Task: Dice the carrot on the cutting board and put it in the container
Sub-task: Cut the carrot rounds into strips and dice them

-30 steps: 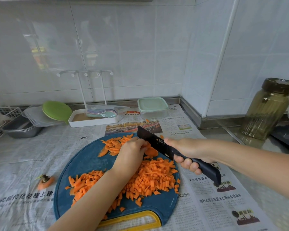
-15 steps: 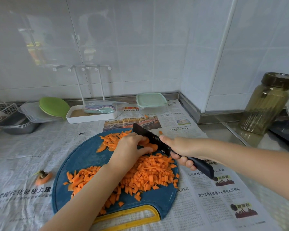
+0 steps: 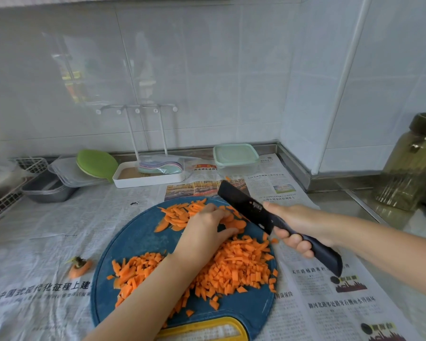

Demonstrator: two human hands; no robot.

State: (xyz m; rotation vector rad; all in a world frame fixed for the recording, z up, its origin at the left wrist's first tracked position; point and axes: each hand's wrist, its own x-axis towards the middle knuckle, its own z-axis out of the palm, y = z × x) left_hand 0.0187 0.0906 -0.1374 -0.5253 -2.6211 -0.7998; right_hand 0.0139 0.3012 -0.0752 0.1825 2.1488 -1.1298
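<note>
A round blue cutting board [image 3: 138, 239] with a yellow handle lies on newspaper. Diced carrot [image 3: 239, 267] is heaped on its right and front, and carrot strips and slices [image 3: 180, 212] lie at its far edge. My left hand [image 3: 207, 226] holds down a few carrot slices near the far edge, fingers curled over them. My right hand [image 3: 298, 225] grips the handle of a black knife [image 3: 246, 207], whose blade angles down beside my left fingers. A clear container with a pale green lid [image 3: 235, 156] stands closed at the back by the wall.
A cut carrot top [image 3: 80, 267] lies on the newspaper left of the board. At the back left are a white tray with a rack [image 3: 148, 175], a green lid [image 3: 96, 163], clear trays and a grey pan [image 3: 47, 190]. A glass jar [image 3: 411, 166] stands at the right.
The knife blade has stayed beside my left fingers with small chopping moves. My left hand has shifted slightly over the slices. The camera view has tilted.
</note>
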